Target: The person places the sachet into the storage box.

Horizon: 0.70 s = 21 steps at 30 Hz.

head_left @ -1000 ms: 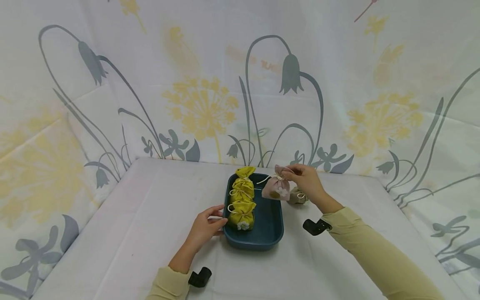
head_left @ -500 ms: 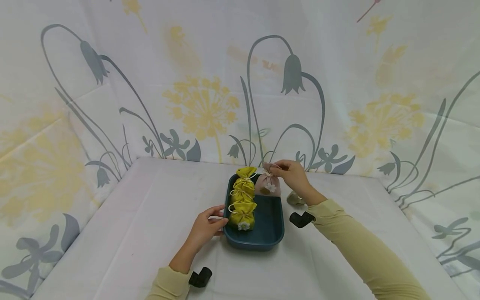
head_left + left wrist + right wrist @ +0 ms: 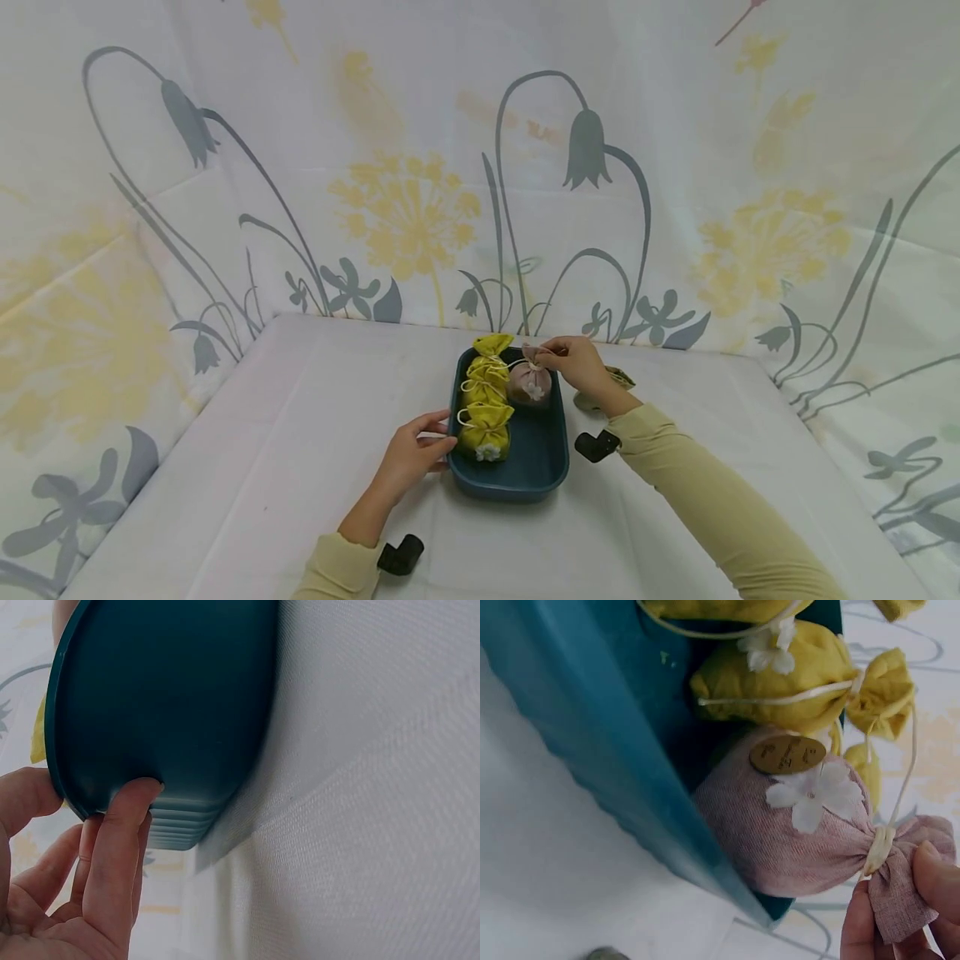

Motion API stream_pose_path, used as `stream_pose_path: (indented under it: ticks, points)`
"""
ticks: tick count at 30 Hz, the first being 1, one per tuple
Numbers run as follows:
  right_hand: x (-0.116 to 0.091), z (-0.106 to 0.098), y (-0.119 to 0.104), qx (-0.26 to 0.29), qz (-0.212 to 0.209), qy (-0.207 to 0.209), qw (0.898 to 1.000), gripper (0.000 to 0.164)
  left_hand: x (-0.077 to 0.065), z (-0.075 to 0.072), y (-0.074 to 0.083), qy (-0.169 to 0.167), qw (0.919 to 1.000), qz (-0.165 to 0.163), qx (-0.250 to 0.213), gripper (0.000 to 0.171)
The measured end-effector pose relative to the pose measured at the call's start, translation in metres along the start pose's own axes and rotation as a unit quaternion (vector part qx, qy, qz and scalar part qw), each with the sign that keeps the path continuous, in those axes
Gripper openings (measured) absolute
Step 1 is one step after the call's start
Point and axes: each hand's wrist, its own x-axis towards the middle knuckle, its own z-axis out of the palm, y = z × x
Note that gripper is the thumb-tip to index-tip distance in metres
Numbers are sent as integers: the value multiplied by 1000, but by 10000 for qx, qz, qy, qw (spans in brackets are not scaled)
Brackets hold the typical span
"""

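Observation:
My right hand (image 3: 573, 363) pinches the gathered neck of a pink drawstring pouch (image 3: 787, 832) with a white flower and an oval tag. In the head view this pouch sits within the back right part of a dark teal tub (image 3: 525, 450). Along the tub's left side stand several yellow drawstring pouches (image 3: 483, 425) in a row. My left hand (image 3: 411, 454) grips the tub's left side; in the left wrist view the thumb lies at the rim and the fingers (image 3: 124, 847) against the outer wall.
A grey-green pouch (image 3: 588, 402) lies on the white cloth to the right of the tub, partly hidden by my right wrist. Behind the table (image 3: 300, 417) hangs a flower-printed curtain (image 3: 420, 125).
My right hand has carried the pink pouch leftward from beyond the tub's right rim and lowered it into the back right part. The left hand stays at the tub's side.

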Motion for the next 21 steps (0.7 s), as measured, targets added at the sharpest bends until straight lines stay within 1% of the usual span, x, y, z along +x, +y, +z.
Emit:
stream_pose_path:
  ticks: [4, 11, 17, 19, 21]
  points:
    - [1, -2, 2, -148, -37, -39, 9999, 20, 1, 0, -3, 38, 10000, 1, 7, 47]
    - [5, 2, 7, -456, -188, -239, 9985, 20, 0, 0, -1, 42, 10000, -41, 49, 46]
    - [5, 8, 11, -496, -154, -235, 9984, 18, -6, 1, 12, -31, 10000, -3, 17, 44]
    - [4, 9, 12, -528, -94, -236, 9983, 19, -6, 1, 11, -41, 10000, 57, 39, 45]
    - [4, 8, 12, -543, -44, -245, 9982, 20, -3, 1, 6, -13, 10000, 64, 49, 46]
